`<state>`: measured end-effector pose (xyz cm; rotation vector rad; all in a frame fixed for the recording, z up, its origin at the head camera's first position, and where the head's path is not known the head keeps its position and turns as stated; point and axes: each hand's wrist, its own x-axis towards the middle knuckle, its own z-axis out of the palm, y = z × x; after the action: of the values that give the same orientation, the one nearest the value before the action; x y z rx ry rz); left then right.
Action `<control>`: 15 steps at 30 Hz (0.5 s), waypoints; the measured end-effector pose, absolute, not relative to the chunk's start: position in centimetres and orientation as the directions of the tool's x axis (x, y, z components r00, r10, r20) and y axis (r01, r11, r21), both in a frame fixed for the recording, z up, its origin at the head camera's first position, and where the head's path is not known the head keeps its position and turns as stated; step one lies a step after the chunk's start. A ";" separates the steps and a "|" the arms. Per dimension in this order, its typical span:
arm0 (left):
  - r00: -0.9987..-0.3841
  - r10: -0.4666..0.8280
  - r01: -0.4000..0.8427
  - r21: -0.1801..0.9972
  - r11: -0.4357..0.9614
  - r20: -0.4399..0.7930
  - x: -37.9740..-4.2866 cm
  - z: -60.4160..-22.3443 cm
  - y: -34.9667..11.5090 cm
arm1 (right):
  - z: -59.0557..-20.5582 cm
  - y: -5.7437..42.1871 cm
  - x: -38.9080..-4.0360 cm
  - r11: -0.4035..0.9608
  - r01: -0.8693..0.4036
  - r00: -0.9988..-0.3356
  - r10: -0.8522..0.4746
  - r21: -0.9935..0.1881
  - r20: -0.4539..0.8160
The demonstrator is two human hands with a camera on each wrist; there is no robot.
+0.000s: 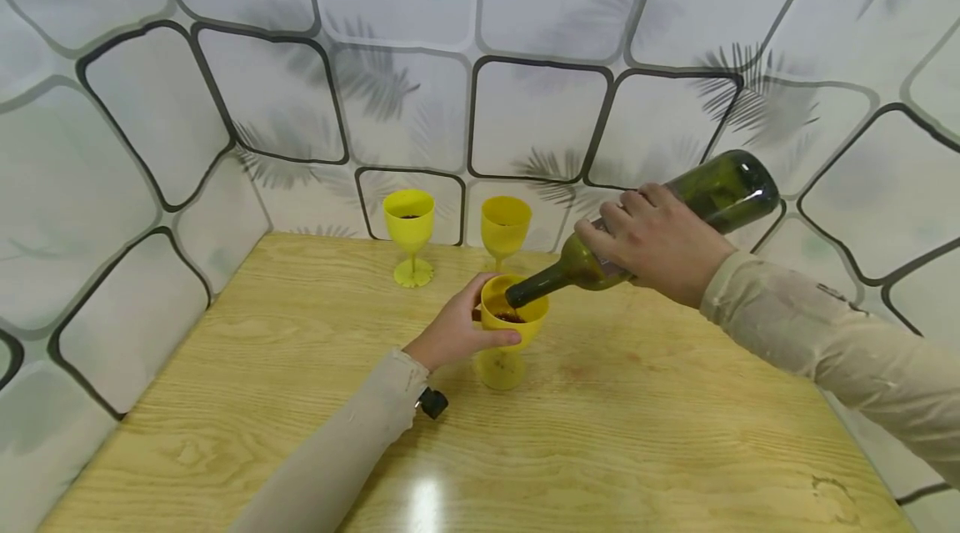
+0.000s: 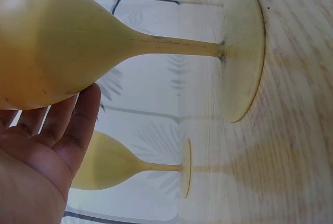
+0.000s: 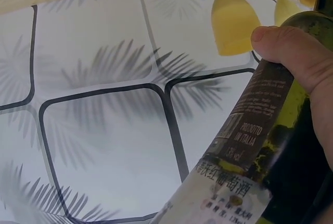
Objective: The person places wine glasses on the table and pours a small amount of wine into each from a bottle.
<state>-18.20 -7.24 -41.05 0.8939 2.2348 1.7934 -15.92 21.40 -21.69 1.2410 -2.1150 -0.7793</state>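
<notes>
My left hand (image 1: 461, 331) grips the bowl of a yellow goblet (image 1: 534, 331) whose round foot (image 2: 244, 57) is at the tabletop. Dark liquid (image 1: 512, 317) lies in the bottom of this goblet. In my right hand (image 1: 656, 243) is a green glass wine bottle (image 1: 723, 187), tilted steeply with its neck down to the left. The bottle's mouth (image 1: 514, 297) sits inside the goblet's rim, and a thin trickle shows beneath it. The right wrist view shows the bottle's printed label (image 3: 255, 115) and my thumb over its shoulder.
Behind the held goblet stands a second yellow goblet (image 1: 506, 224). To its left is a third yellow goblet (image 1: 409, 226) with dark liquid inside. All are on a wood-grain table (image 1: 637, 433), with patterned walls (image 1: 540, 120) at the back and sides.
</notes>
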 end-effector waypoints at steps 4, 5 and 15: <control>-0.813 0.527 0.354 0.928 0.112 0.247 -18.2 -41.0 -7.2 | -21.7 21.3 -16.0 0.403 -0.561 -0.401 -0.897 0.723 0.188; -0.813 0.528 0.354 0.929 0.112 0.246 -18.2 -41.0 -7.2 | -21.7 21.3 -16.0 0.404 -0.561 -0.400 -0.897 0.723 0.191; -0.812 0.531 0.353 0.929 0.116 0.242 -18.1 -40.9 -7.3 | -21.8 21.4 -15.9 0.429 -0.549 -0.435 -0.880 0.717 0.192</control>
<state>-18.09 -7.29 -40.86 0.8921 2.2294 1.7838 -15.88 21.38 -21.78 1.2008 -2.1288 -0.7763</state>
